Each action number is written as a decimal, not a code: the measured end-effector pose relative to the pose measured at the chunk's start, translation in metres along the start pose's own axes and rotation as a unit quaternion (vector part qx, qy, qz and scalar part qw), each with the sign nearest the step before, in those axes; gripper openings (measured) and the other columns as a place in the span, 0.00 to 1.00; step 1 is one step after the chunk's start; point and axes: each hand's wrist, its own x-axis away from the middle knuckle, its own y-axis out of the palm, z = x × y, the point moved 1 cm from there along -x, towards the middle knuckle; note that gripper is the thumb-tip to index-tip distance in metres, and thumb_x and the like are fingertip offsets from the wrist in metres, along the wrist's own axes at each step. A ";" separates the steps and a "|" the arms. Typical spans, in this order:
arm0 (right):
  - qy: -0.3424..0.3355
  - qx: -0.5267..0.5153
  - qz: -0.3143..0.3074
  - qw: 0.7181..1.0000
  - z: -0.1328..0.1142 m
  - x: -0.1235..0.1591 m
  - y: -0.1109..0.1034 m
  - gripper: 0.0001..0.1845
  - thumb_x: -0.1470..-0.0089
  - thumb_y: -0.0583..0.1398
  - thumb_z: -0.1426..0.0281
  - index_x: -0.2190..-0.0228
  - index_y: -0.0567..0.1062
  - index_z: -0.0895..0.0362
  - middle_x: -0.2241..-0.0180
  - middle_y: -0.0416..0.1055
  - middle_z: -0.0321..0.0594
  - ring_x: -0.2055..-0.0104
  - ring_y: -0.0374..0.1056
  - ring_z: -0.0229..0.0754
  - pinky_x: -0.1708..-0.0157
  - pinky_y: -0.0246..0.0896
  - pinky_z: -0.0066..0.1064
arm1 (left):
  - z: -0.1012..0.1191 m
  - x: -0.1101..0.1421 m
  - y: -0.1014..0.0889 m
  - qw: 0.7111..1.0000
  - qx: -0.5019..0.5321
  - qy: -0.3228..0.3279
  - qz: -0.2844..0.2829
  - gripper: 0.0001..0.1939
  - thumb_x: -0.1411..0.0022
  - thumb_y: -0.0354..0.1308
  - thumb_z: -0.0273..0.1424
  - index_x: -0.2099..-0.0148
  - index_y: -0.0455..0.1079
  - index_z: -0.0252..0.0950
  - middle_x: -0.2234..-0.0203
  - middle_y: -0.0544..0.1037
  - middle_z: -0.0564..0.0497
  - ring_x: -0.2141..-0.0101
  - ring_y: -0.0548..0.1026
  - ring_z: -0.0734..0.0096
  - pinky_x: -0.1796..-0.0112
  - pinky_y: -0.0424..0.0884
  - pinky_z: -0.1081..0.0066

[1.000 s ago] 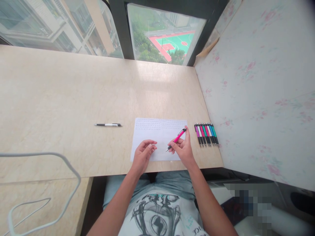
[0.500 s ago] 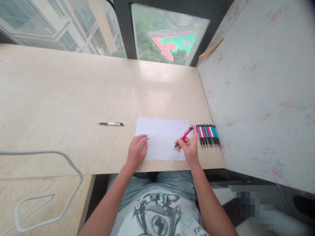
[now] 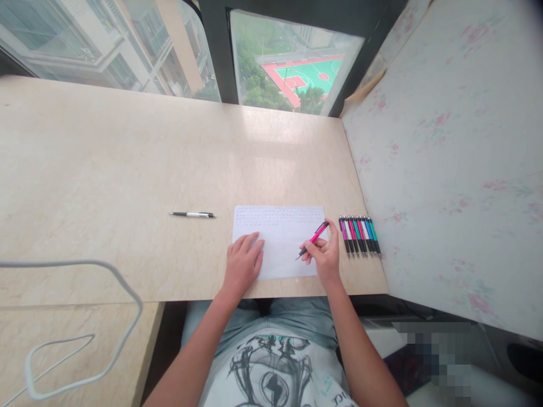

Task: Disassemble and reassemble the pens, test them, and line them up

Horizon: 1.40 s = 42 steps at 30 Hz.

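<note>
A sheet of paper lies near the front edge of the tabletop, with rows of small handwriting along its upper part. My left hand rests flat on the paper's left side, fingers stretched out. In my right hand is a pink pen with a black grip, its thumb end up by my index finger. The pen slants down to the left, tip over the lower right of the sheet; whether the tip touches the paper I cannot tell. To the left lies a white and black pen.
A row of several coloured pens lies right of the paper, beside the flowered wall. A grey cable curves over the left front of the marble-like tabletop. Windows stand at the back.
My left hand has moved a little to the right on the paper, and the sheet has shifted slightly left. My right hand still holds the pink pen, nearly in the same place.
</note>
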 end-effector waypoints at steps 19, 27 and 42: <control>-0.002 -0.013 0.019 1.000 0.004 0.000 0.000 0.46 0.45 0.63 0.64 0.35 0.41 0.51 0.73 0.75 0.32 0.81 0.68 0.36 0.83 0.63 0.25 | -0.002 -0.001 -0.001 1.000 0.018 -0.001 0.003 0.15 0.37 0.55 0.28 0.49 0.73 0.42 0.45 0.73 0.42 0.46 0.66 0.47 0.48 0.59 0.49; 0.006 -0.009 0.011 1.000 0.006 0.000 0.002 0.46 0.46 0.64 0.64 0.36 0.43 0.52 0.73 0.75 0.33 0.81 0.68 0.36 0.83 0.62 0.25 | -0.001 -0.001 -0.001 1.000 0.013 -0.001 0.003 0.15 0.37 0.55 0.28 0.49 0.73 0.42 0.45 0.73 0.42 0.46 0.66 0.47 0.48 0.60 0.50; -0.020 -0.016 0.017 1.000 0.008 -0.006 0.007 0.44 0.50 0.66 0.67 0.39 0.51 0.48 0.71 0.72 0.30 0.79 0.67 0.35 0.81 0.63 0.26 | 0.001 -0.001 -0.003 0.996 -0.081 0.020 -0.011 0.13 0.34 0.53 0.28 0.49 0.71 0.40 0.45 0.73 0.44 0.46 0.67 0.52 0.49 0.65 0.52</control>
